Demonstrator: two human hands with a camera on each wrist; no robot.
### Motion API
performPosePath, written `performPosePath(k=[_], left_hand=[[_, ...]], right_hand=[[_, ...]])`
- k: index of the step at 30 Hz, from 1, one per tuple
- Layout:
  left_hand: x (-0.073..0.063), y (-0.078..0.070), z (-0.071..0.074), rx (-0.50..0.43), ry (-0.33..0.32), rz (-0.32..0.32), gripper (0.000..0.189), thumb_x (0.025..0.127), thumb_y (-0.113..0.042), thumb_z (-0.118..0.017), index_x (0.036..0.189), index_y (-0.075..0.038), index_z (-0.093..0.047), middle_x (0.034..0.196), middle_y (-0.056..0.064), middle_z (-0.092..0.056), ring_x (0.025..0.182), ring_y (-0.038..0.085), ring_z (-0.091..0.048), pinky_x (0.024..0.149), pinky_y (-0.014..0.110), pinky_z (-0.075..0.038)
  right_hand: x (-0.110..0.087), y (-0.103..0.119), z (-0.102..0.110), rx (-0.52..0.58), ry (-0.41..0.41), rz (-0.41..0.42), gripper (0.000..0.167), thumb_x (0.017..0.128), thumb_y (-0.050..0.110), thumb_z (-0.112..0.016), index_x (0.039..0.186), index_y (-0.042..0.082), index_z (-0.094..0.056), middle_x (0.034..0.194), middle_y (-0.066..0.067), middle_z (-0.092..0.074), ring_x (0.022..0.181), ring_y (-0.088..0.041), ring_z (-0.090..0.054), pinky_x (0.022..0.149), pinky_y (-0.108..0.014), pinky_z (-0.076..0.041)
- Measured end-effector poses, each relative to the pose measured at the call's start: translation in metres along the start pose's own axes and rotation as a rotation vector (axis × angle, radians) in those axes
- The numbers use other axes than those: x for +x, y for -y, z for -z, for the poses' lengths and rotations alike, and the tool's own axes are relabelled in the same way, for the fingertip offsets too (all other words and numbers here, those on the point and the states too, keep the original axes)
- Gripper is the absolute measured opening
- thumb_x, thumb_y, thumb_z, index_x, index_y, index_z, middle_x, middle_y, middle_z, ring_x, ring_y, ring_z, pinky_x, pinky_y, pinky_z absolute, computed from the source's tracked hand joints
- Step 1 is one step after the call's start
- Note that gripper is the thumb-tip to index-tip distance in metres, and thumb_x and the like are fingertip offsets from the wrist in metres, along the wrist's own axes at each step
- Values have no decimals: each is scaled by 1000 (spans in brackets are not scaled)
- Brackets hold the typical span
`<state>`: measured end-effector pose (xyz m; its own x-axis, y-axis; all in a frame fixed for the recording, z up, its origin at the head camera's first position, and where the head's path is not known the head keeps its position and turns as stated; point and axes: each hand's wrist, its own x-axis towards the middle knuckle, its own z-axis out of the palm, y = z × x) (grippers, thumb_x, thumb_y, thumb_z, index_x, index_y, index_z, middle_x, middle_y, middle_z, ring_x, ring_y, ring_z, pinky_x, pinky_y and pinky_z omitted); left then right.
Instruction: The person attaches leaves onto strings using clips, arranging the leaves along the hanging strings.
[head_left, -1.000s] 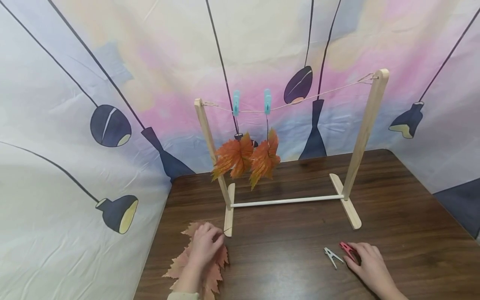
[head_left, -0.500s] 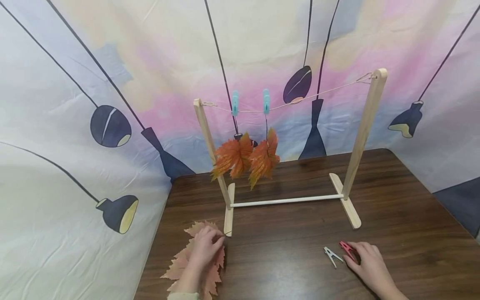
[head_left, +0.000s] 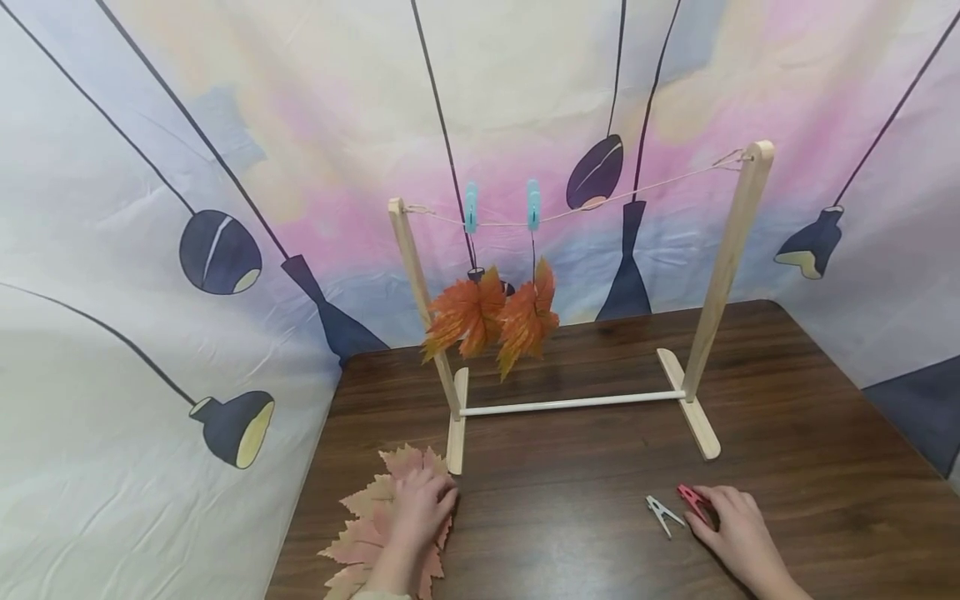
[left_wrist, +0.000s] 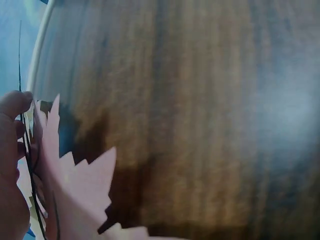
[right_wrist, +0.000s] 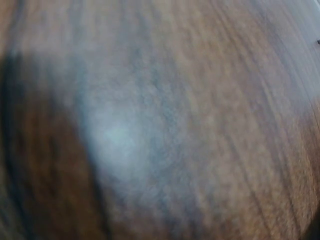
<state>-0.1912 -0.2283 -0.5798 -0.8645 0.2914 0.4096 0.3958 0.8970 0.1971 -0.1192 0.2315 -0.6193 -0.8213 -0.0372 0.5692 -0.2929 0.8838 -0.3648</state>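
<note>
My left hand is over pale pink artificial maple leaves at the table's left front. In the left wrist view its thumb and fingers pinch a thin dark leaf stem, with a pink jagged leaf below. My right hand pinches a red clothespin at the right front. Beside that lies a white clothespin. The right wrist view shows only blurred tabletop, not the hand.
A wooden rack with a left post, a right post and a white crossbar stands at the back. Two blue clothespins on its string hold orange leaves. A printed cloth hangs behind the brown table.
My left hand has shifted slightly right and toward me, and the pale leaves have spread, showing more of them. The right hand stays at the red clothespin.
</note>
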Motion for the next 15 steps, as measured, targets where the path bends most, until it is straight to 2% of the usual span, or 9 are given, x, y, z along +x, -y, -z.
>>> performPosePath(k=[7, 12, 15], left_hand=[[-4, 0, -6, 72, 19, -26, 10, 74, -24, -76, 77, -20, -67, 79, -6, -56, 78, 19, -51, 76, 45, -35], [-9, 2, -8, 74, 36, -36, 15, 72, -23, -77, 83, -20, -67, 84, -6, -64, 80, 20, -52, 80, 47, -35], [-11, 2, -8, 63, 24, -38, 18, 71, -22, -78, 84, -19, -66, 83, -4, -66, 80, 21, -52, 80, 47, -35]], right_hand=[[0, 0, 0, 7, -8, 9, 40, 54, 9, -81, 90, -1, -66, 80, -8, -59, 75, -28, -53, 71, -40, -32], [-1, 1, 0, 12, 6, -4, 40, 55, 8, -81, 90, -1, -66, 80, -8, -59, 75, -27, -53, 71, -40, -32], [-1, 1, 0, 13, -1, 1, 39, 55, 9, -81, 90, -1, -66, 80, -7, -59, 75, -27, -53, 71, -39, -32]])
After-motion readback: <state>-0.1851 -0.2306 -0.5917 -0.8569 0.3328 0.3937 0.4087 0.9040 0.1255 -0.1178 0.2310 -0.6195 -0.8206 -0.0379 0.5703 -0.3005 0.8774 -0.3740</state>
